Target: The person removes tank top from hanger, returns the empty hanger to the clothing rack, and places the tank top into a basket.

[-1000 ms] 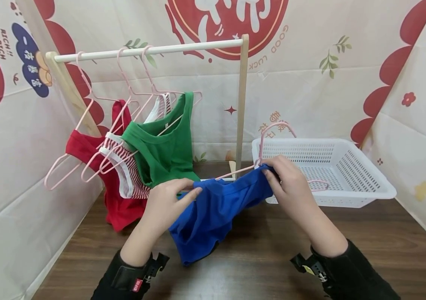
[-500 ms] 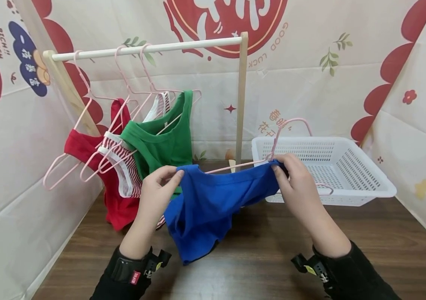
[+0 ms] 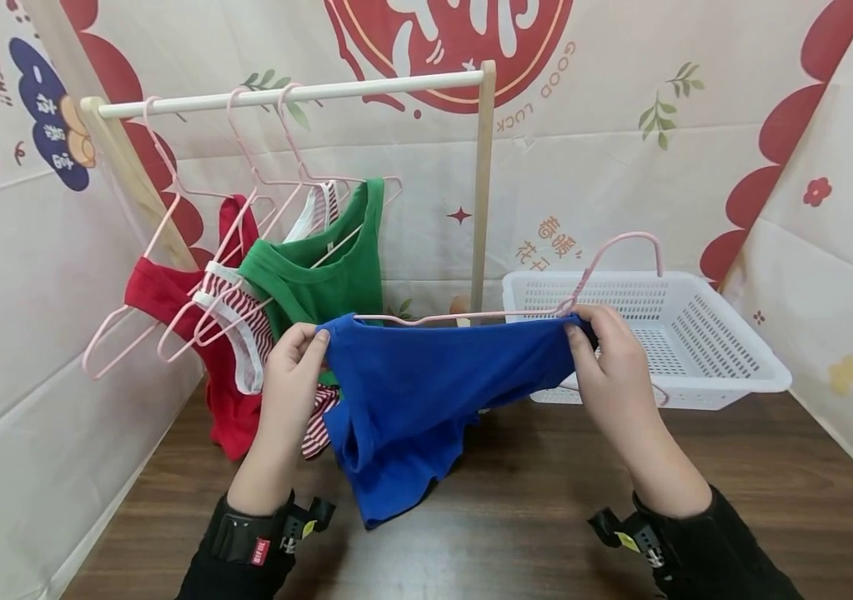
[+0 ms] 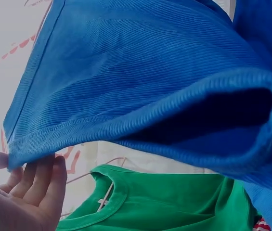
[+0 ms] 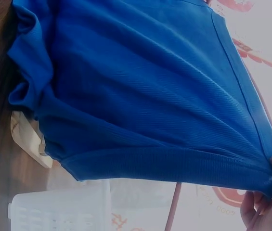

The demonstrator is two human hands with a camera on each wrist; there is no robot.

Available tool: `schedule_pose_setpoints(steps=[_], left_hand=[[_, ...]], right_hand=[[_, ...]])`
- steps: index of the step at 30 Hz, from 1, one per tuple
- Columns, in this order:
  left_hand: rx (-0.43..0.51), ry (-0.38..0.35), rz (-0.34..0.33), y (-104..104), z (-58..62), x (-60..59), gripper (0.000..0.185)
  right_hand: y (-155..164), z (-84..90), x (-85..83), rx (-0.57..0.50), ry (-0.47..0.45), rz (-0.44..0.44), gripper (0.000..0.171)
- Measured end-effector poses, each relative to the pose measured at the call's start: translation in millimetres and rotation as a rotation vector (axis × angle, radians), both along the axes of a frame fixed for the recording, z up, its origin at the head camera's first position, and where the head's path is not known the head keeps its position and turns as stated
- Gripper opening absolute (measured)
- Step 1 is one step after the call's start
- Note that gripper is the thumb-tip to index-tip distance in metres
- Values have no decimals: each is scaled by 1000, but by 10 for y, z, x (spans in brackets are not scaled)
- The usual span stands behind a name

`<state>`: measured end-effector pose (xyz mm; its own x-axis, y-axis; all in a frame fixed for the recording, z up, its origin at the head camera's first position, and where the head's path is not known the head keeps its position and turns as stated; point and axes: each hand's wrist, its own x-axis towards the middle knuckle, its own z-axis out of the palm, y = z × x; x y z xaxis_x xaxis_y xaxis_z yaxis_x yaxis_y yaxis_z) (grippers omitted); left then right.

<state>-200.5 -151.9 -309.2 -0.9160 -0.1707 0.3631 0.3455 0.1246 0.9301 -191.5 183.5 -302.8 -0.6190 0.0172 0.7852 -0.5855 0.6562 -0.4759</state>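
Observation:
A blue ribbed tank top [image 3: 441, 375] is stretched between the two hands above the table. The left hand [image 3: 289, 392] pinches its upper left corner between thumb and fingers; the left wrist view shows this grip on the blue edge, beside an opening in the fabric. At the upper right corner, the right hand [image 3: 612, 367] pinches the cloth. A pink hanger [image 3: 471, 316] runs along the top's upper edge, its hook tilted up to the right above the right hand. Much of the hanger is hidden behind the cloth, and whether the right fingers also hold it I cannot tell.
At the left, a rack with a white rod [image 3: 366, 87] carries pink hangers with a red top [image 3: 163, 292], a red-striped top [image 3: 246, 333] and a green top [image 3: 328, 275]. A white basket [image 3: 741, 379] stands at the right on the wooden table [image 3: 516, 517].
The left hand has moved left and up, and the right hand slightly right, pulling the blue tank top's upper edge wider and straighter. The hanger's hook has swung to the right.

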Motion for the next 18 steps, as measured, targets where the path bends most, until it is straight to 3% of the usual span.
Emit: schedule_pose_setpoints(steps=[8,12,15,18], left_hand=[[-6,-23,40,-25,-37,-63,25],[34,-38,67,-33,-46,-99,26],[119,-65,33,-25,-51,-126,24],[192,-96,-54,-20,-74,-153,21]], right_hand=[[-8,-31,-6,-18,57,-16,13],[-11,-34,0,-34,71,-17,13],[-21,-32,6,-52,76,-7,13],[-37,-27,5,-67,88,11,12]])
